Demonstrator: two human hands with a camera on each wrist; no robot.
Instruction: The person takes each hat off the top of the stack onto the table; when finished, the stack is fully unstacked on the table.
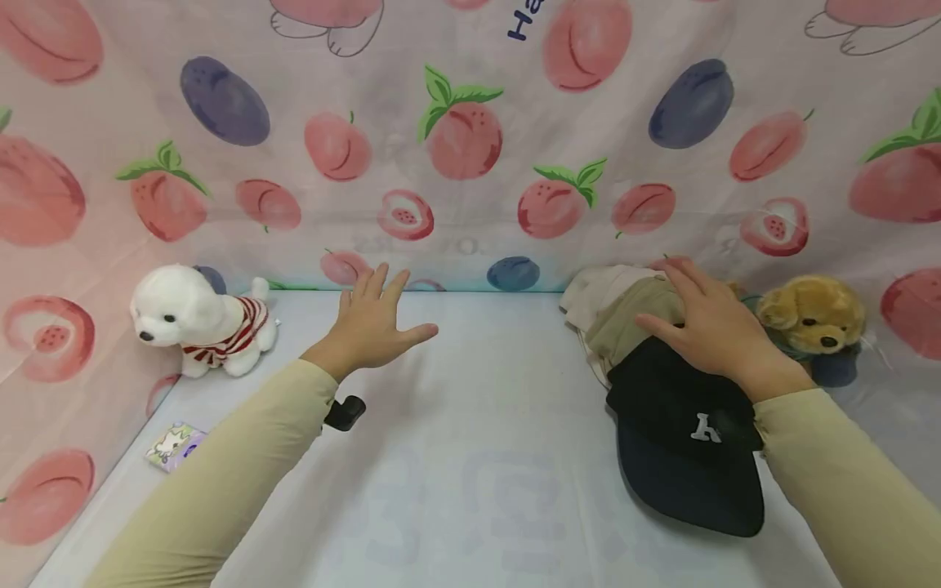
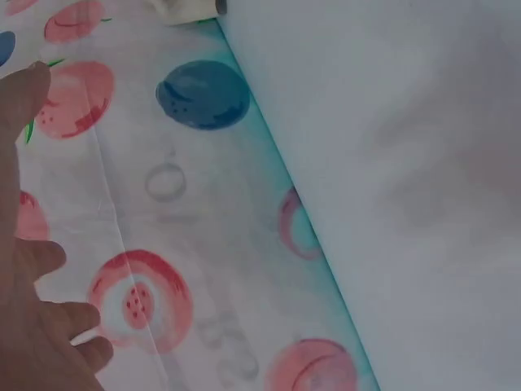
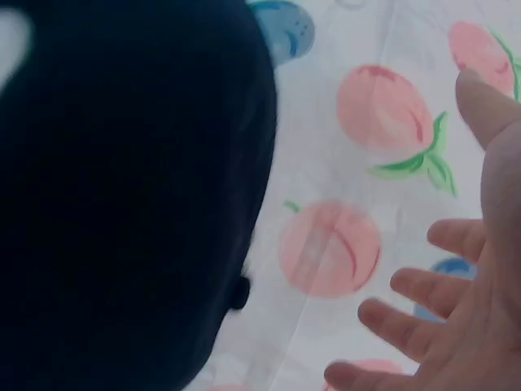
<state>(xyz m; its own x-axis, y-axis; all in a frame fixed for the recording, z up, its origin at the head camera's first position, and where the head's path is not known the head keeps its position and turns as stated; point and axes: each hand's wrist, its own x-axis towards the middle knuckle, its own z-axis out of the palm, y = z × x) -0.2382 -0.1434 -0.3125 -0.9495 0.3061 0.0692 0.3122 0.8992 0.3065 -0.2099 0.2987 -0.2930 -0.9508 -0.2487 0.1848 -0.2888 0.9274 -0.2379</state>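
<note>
— What is seen under the right hand (image 1: 713, 322)?

— A stack of soft caps at the far right of the pale, smooth table (image 1: 470, 457). The black cap (image 1: 687, 437) is on the near side, its cloth matte and its brim rounded; a white stitched letter, seemingly an "h", is borne on its front. Its long axis is laid from far to near, with the brim pointed toward the near edge. An olive cap (image 1: 625, 322) and a cream cap (image 1: 588, 296) are piled just beyond it.

— And the grip?

— The right hand is laid flat across the stack where the olive cap meets the black cap, with fingers straight and spread — nothing is pinched. In the right wrist view the fingers (image 3: 423, 285) are seen splayed beside the dark cloth.

— The other hand?

— The left hand (image 1: 371, 318) is held open above the table at the far middle, fingers apart, nothing gripped.

— What else is there?

— A fluffy white plush dog (image 1: 194, 318) in a red-striped shirt is set at the far left, a tan plush dog (image 1: 812, 314) at the far right just beside the caps. A small printed packet (image 1: 175, 445) is at the near left. The backdrop (image 1: 470, 147) is a thin cloth printed with peaches and plums; only the letters "Ha" can be read at its top.
</note>
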